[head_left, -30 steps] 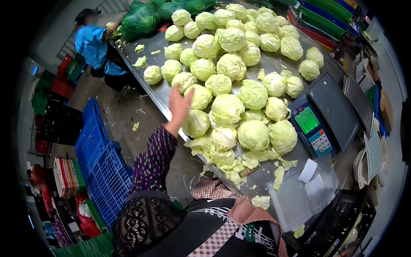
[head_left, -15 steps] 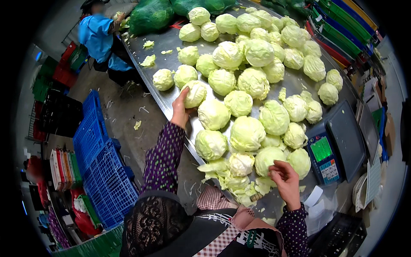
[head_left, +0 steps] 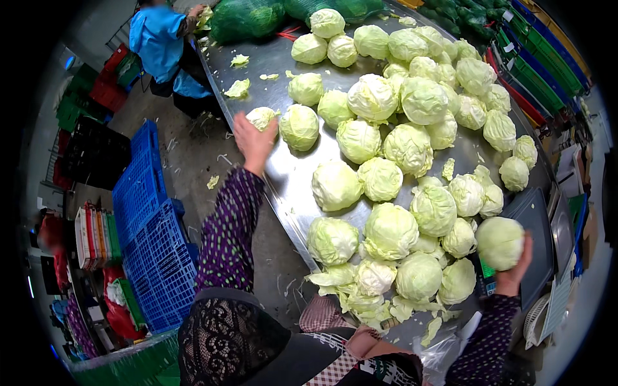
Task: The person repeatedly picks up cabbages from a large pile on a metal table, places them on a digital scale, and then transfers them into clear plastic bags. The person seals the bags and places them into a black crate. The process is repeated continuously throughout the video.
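Many pale green cabbages are spread over a steel table [head_left: 290, 193]. My left hand [head_left: 256, 143] is at the table's left edge, its fingers curled round the near side of a small cabbage [head_left: 262, 118] and partly covering it. A larger cabbage [head_left: 300, 127] sits just right of that hand. My right hand [head_left: 517, 269] holds a round cabbage [head_left: 500, 243] above the scale [head_left: 535, 222], gripping it from the right and below. That cabbage hides most of the scale's display. Loose trimmed leaves [head_left: 367, 299] are heaped at the near table edge.
Green net sacks [head_left: 248, 19] lie at the far end. Another person in a blue top [head_left: 156, 42] works at the far left. Blue plastic pallets [head_left: 154, 244] stand on the floor at left. Stacked crates [head_left: 531, 64] line the far right.
The cabbage my left hand held is gone from its spot. My left hand has moved farther left to another cabbage. My right hand, empty before, has swung right and holds a cabbage over the scale.
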`<state>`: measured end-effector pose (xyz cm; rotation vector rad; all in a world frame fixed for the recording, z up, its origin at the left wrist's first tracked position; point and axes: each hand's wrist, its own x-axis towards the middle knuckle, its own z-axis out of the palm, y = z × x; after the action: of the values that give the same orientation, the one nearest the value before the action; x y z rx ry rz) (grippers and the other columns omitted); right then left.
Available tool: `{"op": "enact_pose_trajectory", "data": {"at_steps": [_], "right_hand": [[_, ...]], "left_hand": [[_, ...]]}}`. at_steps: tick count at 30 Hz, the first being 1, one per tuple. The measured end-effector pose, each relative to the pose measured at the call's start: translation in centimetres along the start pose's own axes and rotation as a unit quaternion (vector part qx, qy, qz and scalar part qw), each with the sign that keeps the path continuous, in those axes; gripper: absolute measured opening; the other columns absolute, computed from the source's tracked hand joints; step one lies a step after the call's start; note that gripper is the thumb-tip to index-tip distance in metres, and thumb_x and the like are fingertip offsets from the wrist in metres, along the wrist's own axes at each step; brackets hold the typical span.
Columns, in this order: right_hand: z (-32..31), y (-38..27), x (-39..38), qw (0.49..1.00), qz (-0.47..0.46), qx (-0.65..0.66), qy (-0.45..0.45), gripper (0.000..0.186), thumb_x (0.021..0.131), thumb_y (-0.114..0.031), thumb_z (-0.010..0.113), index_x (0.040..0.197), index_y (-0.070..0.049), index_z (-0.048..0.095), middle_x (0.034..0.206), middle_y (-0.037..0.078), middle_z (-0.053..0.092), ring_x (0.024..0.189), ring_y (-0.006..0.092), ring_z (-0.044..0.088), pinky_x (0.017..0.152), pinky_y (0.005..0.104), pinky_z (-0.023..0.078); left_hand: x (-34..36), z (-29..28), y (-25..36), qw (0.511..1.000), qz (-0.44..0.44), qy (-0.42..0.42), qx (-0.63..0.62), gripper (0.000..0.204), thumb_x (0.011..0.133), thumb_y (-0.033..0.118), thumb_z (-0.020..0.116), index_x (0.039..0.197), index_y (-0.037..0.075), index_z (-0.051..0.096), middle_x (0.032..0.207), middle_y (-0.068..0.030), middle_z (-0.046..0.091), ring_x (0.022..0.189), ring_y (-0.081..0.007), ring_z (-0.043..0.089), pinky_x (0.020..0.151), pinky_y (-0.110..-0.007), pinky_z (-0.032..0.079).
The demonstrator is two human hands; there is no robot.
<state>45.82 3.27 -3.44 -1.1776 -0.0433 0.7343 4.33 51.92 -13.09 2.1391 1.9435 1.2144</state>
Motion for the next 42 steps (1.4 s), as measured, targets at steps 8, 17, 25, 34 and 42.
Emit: {"op": "enact_pose_trajectory", "data": {"at_steps": [8,17,25,34,42], "right_hand": [[-26.1,-5.5,5.1,0.935,-0.279,-0.159,0.151,0.047,0.099,-0.04,0.045,0.135,-0.011,0.052,0.128,0.013,0.06,0.113,0.0257,0.061,0.1,0.0411,0.047],[-11.6,-3.5,-5.7,0.821,-0.316,-0.384,0.28,0.045,0.086,-0.024,0.071,0.122,0.0,0.056,0.111,0.011,0.061,0.095,0.0162,0.062,0.077,0.0275,0.049],[-10.9,-6.3,-1.5,0.574,-0.4,-0.617,0.361,0.09,0.064,-0.048,0.082,0.136,-0.008,0.045,0.135,0.016,0.046,0.125,0.0341,0.043,0.102,0.0478,0.035],[-13.5,-9.8,-1.4,0.778,-0.251,-0.532,0.22,0.076,0.063,-0.038,0.083,0.127,-0.008,0.055,0.121,0.017,0.059,0.109,0.0316,0.059,0.091,0.0445,0.048],[-19.6,3.5,-23.7,0.933,-0.163,0.302,0.105,0.077,0.091,-0.063,0.046,0.138,-0.002,0.044,0.134,0.023,0.051,0.122,0.0384,0.053,0.102,0.052,0.045]], "left_hand": [[3.7,2.2,2.2,0.956,-0.055,-0.249,-0.142,0.062,0.07,0.031,0.081,0.116,-0.006,0.061,0.102,-0.0201,0.069,0.091,-0.0304,0.067,0.08,-0.04,0.051],[-1.7,-6.0,11.1,0.873,-0.052,-0.204,-0.441,0.055,0.081,0.013,0.075,0.127,-0.006,0.051,0.117,-0.0164,0.061,0.097,-0.0224,0.063,0.085,-0.034,0.053],[-16.7,-6.0,38.5,0.71,0.1,-0.421,-0.556,0.078,0.068,0.015,0.085,0.132,-0.007,0.046,0.123,-0.0174,0.055,0.11,-0.0262,0.057,0.094,-0.036,0.048],[-27.3,-4.8,52.4,0.67,0.204,-0.498,-0.512,0.097,0.059,0.035,0.089,0.131,-0.009,0.042,0.112,-0.0237,0.062,0.104,-0.0294,0.062,0.093,-0.036,0.048],[-35.2,-3.9,53.9,0.745,0.541,-0.163,-0.354,0.08,0.066,0.041,0.08,0.126,-0.002,0.05,0.123,-0.0202,0.054,0.114,-0.0348,0.053,0.096,-0.047,0.041]]}}
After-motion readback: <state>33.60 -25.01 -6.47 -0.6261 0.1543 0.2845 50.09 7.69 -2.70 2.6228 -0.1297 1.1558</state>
